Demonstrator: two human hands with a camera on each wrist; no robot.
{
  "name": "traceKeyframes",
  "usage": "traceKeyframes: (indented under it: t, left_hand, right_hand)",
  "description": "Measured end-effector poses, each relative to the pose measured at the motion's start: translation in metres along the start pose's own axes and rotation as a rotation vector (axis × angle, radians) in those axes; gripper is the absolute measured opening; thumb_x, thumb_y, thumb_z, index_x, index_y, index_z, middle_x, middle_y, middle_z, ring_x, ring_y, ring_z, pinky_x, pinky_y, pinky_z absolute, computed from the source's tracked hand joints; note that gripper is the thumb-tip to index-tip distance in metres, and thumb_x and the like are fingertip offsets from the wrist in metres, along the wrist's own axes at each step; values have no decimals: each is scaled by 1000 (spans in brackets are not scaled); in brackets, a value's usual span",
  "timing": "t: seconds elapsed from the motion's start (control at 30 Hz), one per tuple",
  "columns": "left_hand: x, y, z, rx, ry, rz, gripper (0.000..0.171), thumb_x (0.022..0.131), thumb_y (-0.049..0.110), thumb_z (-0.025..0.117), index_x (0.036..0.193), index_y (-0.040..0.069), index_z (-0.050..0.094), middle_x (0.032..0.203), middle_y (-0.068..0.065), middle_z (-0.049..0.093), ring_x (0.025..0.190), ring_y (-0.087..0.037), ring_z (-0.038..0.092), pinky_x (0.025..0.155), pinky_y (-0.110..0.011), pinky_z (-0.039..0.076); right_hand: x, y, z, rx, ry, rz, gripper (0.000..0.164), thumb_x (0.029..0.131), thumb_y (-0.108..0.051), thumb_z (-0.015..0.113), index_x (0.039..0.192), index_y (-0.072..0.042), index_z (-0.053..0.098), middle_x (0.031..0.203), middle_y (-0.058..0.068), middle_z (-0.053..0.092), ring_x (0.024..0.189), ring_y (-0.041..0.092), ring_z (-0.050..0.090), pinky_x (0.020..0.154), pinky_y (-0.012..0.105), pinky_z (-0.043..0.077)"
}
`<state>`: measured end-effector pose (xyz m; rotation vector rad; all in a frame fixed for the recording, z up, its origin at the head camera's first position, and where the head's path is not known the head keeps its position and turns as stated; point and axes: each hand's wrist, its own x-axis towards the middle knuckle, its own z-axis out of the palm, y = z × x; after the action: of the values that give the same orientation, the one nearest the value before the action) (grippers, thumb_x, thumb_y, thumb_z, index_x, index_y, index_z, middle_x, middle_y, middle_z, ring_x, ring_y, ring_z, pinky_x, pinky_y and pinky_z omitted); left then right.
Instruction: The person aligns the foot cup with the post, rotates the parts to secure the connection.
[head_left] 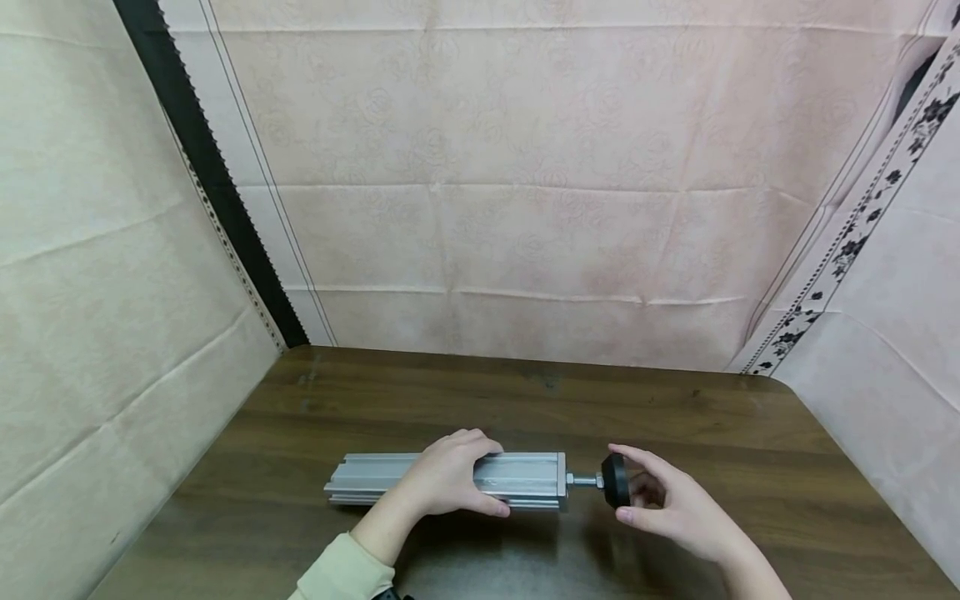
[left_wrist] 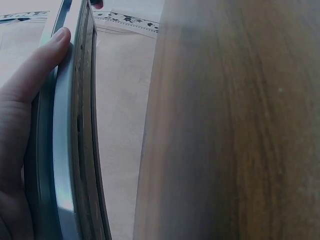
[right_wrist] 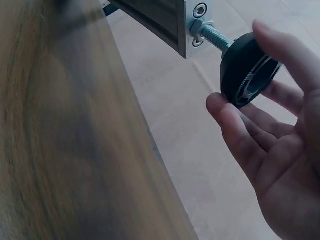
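A silver aluminium profile (head_left: 525, 475) lies lengthwise from left to right in the head view, held over the wooden table. My left hand (head_left: 450, 475) grips it near the middle, thumb on the near side and fingers over the far side. From its right end plate (right_wrist: 186, 30) a threaded rod (right_wrist: 216, 37) with a hex nut (right_wrist: 199, 29) sticks out. At the rod's end sits a round black levelling foot (head_left: 615, 481), hollow underneath in the right wrist view. My right hand (head_left: 671, 504) pinches the foot's rim between thumb and fingers.
The brown wooden table (head_left: 660, 408) spreads under both hands, with rounded far corners. Pale patterned cloth (head_left: 480, 183) hangs behind it and along both sides. A black strip (head_left: 217, 175) runs down the left back corner, and a floral border (head_left: 847, 242) down the right.
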<state>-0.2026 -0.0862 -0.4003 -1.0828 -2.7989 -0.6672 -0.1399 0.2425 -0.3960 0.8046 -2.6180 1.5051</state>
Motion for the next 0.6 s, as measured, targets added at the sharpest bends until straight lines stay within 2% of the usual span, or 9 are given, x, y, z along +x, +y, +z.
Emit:
traceKeyframes:
  t: [0.1,0.23,0.37,0.5,0.6]
  left_hand:
    - [0,0,0,1,-7,2,70,64,64,73,116,18,62,103,10,58,96,-11,52,83,-33,44]
    - [-1,0,0,5,3,13,69,64,64,73,115,19,63,103,11,58,96,-11,53,83,-33,44]
    - [-1,0,0,19,22,16,70,63,65,73,114,19,63,102,11,58,96,-11,53,83,-33,44]
    - [0,-1,-2,28,30,18,70,63,65,73,114,19,63,102,11,58,95,-11,53,83,-33,43]
    - [2,-1,-4,41,38,24,70,62,64,74,114,18,63,102,10,58,94,-12,53,83,-33,43]
  right_hand:
    - [0,-1,1,-17,27,46,53,84,-12,70,132,-9,48,97,7,60,76,12,58,61,27,47]
    - [2,-1,3,-9,45,62,45,83,-9,69,123,-2,52,89,6,59,71,11,57,57,27,47]
    - [2,0,3,8,45,57,47,83,-7,68,126,0,49,89,5,59,74,10,56,59,27,47]
    - [2,4,4,63,19,-91,75,79,5,69,142,-3,31,118,2,55,92,11,59,70,27,48]
    - [3,6,5,116,-27,-221,88,76,12,69,146,-1,18,138,1,38,107,12,55,80,26,47]
